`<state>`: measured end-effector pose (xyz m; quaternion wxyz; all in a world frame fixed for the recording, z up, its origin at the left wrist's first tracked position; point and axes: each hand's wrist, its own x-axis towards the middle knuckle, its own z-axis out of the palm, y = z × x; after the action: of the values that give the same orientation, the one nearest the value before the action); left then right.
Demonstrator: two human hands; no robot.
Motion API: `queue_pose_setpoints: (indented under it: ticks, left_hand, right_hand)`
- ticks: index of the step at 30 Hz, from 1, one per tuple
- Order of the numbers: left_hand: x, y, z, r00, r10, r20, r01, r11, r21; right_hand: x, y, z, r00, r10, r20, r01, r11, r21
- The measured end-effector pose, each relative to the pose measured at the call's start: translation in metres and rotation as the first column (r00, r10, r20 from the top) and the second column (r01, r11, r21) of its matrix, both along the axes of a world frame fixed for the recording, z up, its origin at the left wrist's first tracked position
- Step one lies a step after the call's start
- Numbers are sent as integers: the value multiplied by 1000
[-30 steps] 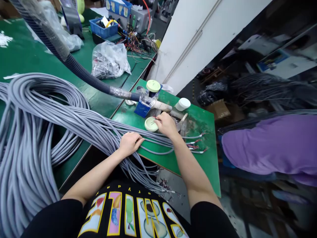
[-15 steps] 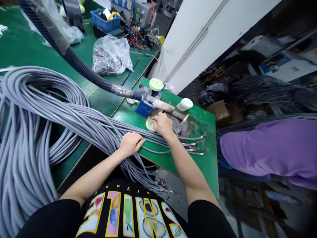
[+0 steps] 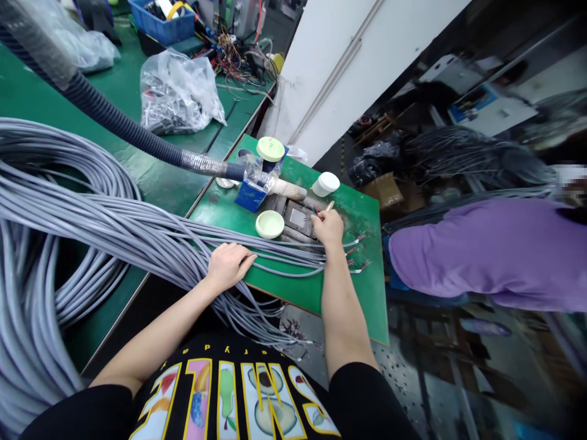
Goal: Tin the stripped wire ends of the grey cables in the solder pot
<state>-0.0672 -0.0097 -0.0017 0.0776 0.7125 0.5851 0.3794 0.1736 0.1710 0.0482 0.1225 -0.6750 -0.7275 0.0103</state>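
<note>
While the left hand (image 3: 228, 264) lies palm down with its fingers spread loosely over the bundle of grey cables (image 3: 151, 229), pressing them against the edge of the small green board (image 3: 316, 290), the right hand (image 3: 328, 227) sits farther along the same bundle, closed around the end of one cable whose red and dark wire tips (image 3: 315, 211) poke out just above its fingers. That cable end hangs over a dark metal plate (image 3: 298, 217), just beside a pale green lid (image 3: 269, 223). Other stripped cable ends (image 3: 360, 252) lie near the right wrist. How firmly the fingers pinch the wires is hard to make out, since the hand's back hides them. A corrugated hose (image 3: 119, 127) runs off the picture's upper left, and the cable coil is cut off at the left edge.
</note>
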Motion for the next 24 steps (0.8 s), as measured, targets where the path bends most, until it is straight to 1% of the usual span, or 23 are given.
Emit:
queue_pose_setpoints:
  ticks: [5,13,19,24]
  left_hand:
    - [0,0,1,1000,3,-20,-1,999,53]
    - [1,2,1,1000,12,-25,-9,992,124]
    - [2,2,1,1000,13,-27,-9,993,116]
    - [1,2,1,1000,12,-29,-8,994,113]
  right_hand:
    - [-3,6,-10,999,-36,25,37,999,-35]
    - [-3,9,-17,996,-64,68,70,995,-75]
    - [-2,11,-20,995,-63,73,69,994,-84]
    - [-2,11,-21,997,-57,43,60,995,-74]
